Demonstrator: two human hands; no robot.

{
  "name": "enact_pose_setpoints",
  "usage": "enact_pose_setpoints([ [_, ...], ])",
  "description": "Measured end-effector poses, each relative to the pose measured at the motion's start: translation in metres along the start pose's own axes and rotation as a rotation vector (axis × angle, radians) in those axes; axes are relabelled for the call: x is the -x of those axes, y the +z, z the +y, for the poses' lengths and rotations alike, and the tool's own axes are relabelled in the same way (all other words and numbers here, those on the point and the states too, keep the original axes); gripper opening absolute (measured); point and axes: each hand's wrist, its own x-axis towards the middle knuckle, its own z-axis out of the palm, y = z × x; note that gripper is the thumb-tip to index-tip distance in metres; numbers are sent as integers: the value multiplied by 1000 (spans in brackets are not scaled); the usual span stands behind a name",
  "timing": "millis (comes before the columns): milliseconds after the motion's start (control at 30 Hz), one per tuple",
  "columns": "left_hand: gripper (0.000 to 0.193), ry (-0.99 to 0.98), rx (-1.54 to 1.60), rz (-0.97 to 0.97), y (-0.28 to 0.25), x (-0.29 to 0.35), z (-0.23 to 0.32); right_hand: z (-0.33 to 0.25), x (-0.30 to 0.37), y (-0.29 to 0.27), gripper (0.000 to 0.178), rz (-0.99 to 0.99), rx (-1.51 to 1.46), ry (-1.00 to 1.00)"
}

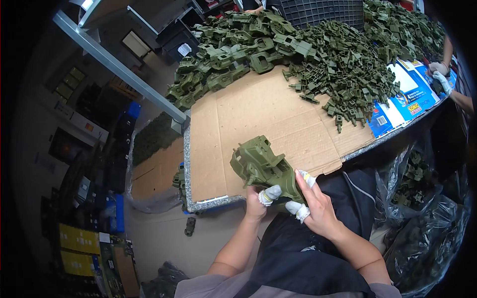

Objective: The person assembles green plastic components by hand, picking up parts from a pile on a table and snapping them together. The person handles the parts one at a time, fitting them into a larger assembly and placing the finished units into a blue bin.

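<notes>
Quantities in view are as follows. Wearer's hands: two, comprising one left hand (256, 204) and one right hand (322, 213). White finger covers (270, 195): three visible. Held green molded item (263, 164): one. Worktable (187, 164): one. Black crate (323, 12): one. Co-worker's hands (437, 68) at right: two. Yellow panels (79, 238): two. Heaped green parts (343, 69): many; overlap prevents an exact individual count.

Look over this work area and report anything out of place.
One small dark green piece lies alone on the floor beside the table, apart from the heaped green parts. It looks dropped, though I can't confirm that.
</notes>
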Motion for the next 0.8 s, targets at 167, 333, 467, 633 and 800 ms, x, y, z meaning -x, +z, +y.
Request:
enact_pose_setpoints([
  [167,51,-68,328,45,-18,3,-13,1,4,1,69,24,-25,-30],
  [333,47,138,-53,-122,-12,5,-10,0,4,-1,69,-19,-20,-29],
  [467,48,-107,540,-25,-32,8,-19,-4,8,4,70,-48,-76,-30],
  [633,44,21,77,-60,-9,10,1,1,11,11,77,-162,2,-7],
  [800,38,-72,609,-248,-19,4,-8,26,11,5,75,-193,-1060,393],
])
